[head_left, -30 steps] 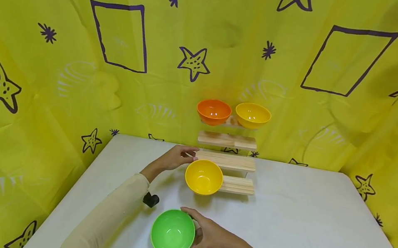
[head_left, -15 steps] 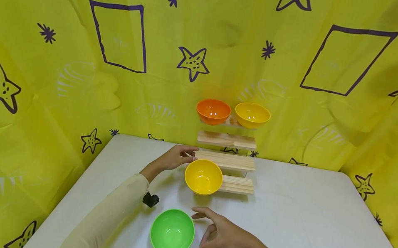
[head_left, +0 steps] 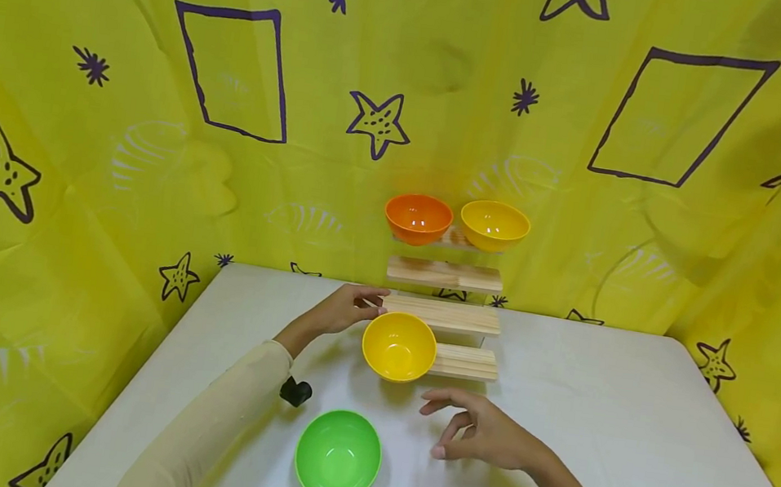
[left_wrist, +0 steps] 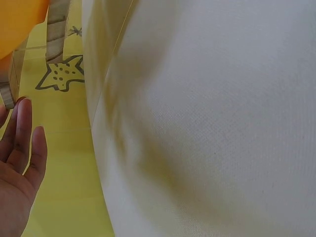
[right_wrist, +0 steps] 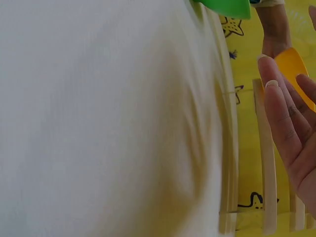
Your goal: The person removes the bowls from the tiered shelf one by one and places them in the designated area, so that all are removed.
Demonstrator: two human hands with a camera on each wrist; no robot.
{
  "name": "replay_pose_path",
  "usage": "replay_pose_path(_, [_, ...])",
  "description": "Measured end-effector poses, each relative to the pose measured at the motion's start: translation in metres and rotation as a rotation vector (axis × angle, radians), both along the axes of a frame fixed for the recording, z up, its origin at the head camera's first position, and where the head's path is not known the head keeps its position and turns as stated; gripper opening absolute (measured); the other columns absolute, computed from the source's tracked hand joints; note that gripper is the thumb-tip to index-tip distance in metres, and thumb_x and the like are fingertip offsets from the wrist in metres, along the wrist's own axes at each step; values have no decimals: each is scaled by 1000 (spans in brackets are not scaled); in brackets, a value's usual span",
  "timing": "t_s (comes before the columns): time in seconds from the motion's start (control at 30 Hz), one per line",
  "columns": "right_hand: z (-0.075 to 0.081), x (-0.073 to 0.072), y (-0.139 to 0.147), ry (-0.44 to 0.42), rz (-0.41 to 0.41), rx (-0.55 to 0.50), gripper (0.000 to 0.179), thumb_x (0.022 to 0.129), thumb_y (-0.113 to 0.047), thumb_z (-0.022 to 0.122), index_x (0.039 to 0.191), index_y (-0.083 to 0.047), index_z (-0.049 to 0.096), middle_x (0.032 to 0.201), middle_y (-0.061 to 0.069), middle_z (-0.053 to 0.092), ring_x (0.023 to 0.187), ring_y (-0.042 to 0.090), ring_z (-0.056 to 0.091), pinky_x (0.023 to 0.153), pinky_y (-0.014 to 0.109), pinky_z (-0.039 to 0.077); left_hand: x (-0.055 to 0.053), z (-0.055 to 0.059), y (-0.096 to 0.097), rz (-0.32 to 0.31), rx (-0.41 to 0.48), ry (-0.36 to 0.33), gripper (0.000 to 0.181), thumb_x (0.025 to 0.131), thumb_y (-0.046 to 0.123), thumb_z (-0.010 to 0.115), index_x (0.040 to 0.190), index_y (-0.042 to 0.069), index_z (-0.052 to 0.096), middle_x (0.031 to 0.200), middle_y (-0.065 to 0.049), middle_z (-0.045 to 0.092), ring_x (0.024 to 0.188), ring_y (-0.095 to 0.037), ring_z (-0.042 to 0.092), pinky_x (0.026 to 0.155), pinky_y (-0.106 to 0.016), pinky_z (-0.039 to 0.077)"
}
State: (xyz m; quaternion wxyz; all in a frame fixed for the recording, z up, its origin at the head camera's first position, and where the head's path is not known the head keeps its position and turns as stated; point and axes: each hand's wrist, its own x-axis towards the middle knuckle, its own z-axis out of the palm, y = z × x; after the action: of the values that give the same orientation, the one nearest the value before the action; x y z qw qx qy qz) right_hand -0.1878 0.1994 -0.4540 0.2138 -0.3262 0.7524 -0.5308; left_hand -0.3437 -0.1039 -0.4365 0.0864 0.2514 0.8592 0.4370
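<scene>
My left hand point(head_left: 345, 309) is at the left end of a tiered wooden shelf rack point(head_left: 444, 315), thumb and fingers pinching a plank end. In the left wrist view, the fingertips point(left_wrist: 24, 111) meet that plank end point(left_wrist: 7, 94). A yellow bowl point(head_left: 399, 347) stands on the lowest step, just in front of this hand. A green bowl point(head_left: 338, 457) sits on the table nearer to me. My right hand point(head_left: 487, 433) hovers to the right of the green bowl, fingers loosely bent and holding nothing.
An orange bowl point(head_left: 419, 218) and a second yellow bowl point(head_left: 495, 226) stand side by side on the top step. A white cloth covers the table point(head_left: 631, 440). Yellow patterned curtains point(head_left: 460, 55) enclose the back and both sides.
My right hand has let go of the green bowl and drawn away to the right and forward. The green bowl stays in place. My left hand has not moved.
</scene>
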Motion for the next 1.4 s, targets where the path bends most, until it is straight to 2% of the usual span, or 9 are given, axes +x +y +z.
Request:
replay_pose_path(0.1, [3,-5,7,82,-60,-23,56,90,-11,76,140,-3,51,128,33,57,79,15,71,66,34,60,1,1,0,4,-1,-2,45,101,19,63,144,9,56,129,-16,66,112,-29,64,96,-38,55])
replay_pose_path(0.2, [5,-9,12,127,-131,-47,52,89,-9,76,137,-3,54,125,34,58,76,14,70,65,31,59,1,1,0,5,0,0,44,101,18,63,144,9,57,128,-16,66,112,-29,64,96,-38,54])
replay_pose_path(0.37, [6,-15,14,156,-254,-71,56,88,-9,77,138,0,52,129,33,56,73,14,69,63,29,57,2,0,1,-5,7,13,44,101,17,62,143,7,56,128,-18,66,113,-30,64,97,-39,54])
replay_pose_path(0.53, [3,-23,11,193,-328,-103,64,86,-6,78,142,-1,47,137,29,50,69,15,68,60,28,56,2,0,1,1,19,2,44,101,19,63,143,8,57,128,-19,66,112,-32,65,96,-41,54])
replay_pose_path(0.73, [1,-31,1,162,-372,-92,77,84,-12,82,149,-7,39,149,27,39,74,17,70,66,28,57,1,-1,0,4,20,4,44,100,19,63,142,8,58,126,-19,67,110,-32,66,95,-40,55])
replay_pose_path(0.93, [1,-36,-14,139,-409,-37,93,81,-21,86,154,-11,30,155,25,33,79,20,71,71,28,56,0,-1,0,-2,23,6,44,100,18,63,142,7,57,127,-19,67,110,-32,65,96,-40,55])
replay_pose_path(1.2, [3,-40,-34,130,-428,-24,110,76,-27,90,160,-13,19,155,23,31,79,21,70,68,28,57,-1,-1,-1,-9,29,11,44,100,18,64,142,7,58,126,-19,67,110,-31,66,96,-41,55])
replay_pose_path(1.4, [4,-42,-46,128,-447,13,115,74,-31,91,161,-14,17,157,20,30,85,20,68,82,32,57,1,0,-1,-6,33,6,43,100,19,64,142,7,58,127,-19,67,110,-32,66,96,-42,55])
